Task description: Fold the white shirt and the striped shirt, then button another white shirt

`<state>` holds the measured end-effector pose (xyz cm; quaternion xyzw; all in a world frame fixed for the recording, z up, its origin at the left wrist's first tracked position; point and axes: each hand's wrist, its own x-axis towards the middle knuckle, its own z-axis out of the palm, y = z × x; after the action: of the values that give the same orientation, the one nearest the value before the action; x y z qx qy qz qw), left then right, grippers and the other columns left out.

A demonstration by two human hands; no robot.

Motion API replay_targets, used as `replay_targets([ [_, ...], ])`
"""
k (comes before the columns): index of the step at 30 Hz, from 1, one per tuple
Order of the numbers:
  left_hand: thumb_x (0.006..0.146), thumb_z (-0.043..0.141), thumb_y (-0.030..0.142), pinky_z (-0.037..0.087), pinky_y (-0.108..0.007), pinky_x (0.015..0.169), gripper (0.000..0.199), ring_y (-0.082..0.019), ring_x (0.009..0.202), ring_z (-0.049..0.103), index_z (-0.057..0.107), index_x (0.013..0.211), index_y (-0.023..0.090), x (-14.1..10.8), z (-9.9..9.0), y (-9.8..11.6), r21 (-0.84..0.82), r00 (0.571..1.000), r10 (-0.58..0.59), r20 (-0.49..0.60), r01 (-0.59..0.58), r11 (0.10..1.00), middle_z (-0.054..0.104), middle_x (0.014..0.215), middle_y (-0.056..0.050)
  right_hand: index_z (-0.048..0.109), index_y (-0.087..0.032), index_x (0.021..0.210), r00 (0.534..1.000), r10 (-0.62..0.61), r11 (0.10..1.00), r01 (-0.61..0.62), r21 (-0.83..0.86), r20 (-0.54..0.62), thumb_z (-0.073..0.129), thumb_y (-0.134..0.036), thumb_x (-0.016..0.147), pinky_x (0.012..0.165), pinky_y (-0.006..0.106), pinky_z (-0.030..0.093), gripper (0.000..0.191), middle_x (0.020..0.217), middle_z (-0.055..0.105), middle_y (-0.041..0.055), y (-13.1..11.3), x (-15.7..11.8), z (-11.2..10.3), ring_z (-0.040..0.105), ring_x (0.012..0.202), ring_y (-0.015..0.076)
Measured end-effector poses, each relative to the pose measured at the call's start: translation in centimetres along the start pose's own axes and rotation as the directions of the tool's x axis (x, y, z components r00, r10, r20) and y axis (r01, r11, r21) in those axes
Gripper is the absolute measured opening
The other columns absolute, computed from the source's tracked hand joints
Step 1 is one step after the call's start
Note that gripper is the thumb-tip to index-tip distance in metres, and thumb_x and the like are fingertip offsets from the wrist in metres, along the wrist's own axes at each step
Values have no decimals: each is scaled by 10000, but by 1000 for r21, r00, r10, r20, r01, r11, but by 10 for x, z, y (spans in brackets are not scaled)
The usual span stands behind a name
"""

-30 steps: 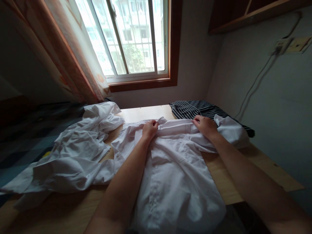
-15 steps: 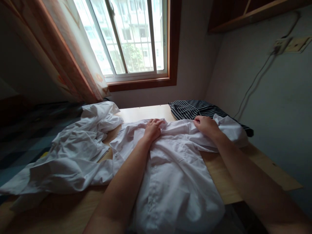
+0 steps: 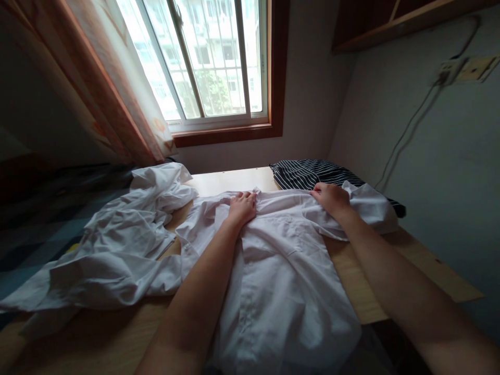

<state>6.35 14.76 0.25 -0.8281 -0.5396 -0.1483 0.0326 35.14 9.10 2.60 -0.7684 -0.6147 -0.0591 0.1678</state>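
Note:
A white button-up shirt lies spread on the wooden table, its collar end away from me and its front wrinkled. My left hand rests palm down on the shirt close to the collar, fingers stretched over the cloth. At the shoulder on the right, my right hand is closed, pinching the shirt's upper edge between thumb and fingers. One sleeve extends to the right beyond that hand. The other sleeve reaches out to the left, crumpled.
A heap of white cloth lies at the left of the wooden table. Behind the right sleeve is a black garment with white stripes. A window, an orange curtain and a wall socket with a cable surround the table.
My left hand has shifted slightly left and its fingers are drawn in a little. The right hand has risen slightly with the shoulder edge, and the shirt front looks a bit straighter.

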Motion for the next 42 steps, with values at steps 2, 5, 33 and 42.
replay_targets([
  [2,926,440,275,339,-504,1069,499,-345,1279,476,511,1416,213,0,-2,-2,-21,999,-10,43,11,1000,566,1386,-140,712,-224,948,1000,-17,999,17,29,19,546,-473,899,580,274,318,304,912,734,80,3,1,1,655,826,229],
  [5,897,515,345,322,-483,1093,618,-350,1324,455,400,1494,231,2,-7,-7,-129,996,-49,80,59,990,538,1431,-130,706,-209,870,997,-18,994,9,112,74,511,-521,905,573,272,316,370,854,719,66,10,1,-3,631,771,205],
  [33,657,774,294,469,-363,1009,700,-283,1244,559,569,1320,203,6,-8,-31,-711,992,-64,112,125,692,588,1368,-114,680,-167,1119,965,-12,1000,12,1,-264,598,-232,841,856,437,412,297,1124,639,183,8,-10,-35,538,1086,348],
  [42,737,710,279,546,-293,760,617,-216,954,667,561,1325,171,2,-4,-35,-836,982,-93,167,191,514,676,1174,-109,668,-175,1030,567,-811,574,722,386,144,638,-377,898,739,307,468,243,984,667,87,-93,-92,-41,601,823,200],
])
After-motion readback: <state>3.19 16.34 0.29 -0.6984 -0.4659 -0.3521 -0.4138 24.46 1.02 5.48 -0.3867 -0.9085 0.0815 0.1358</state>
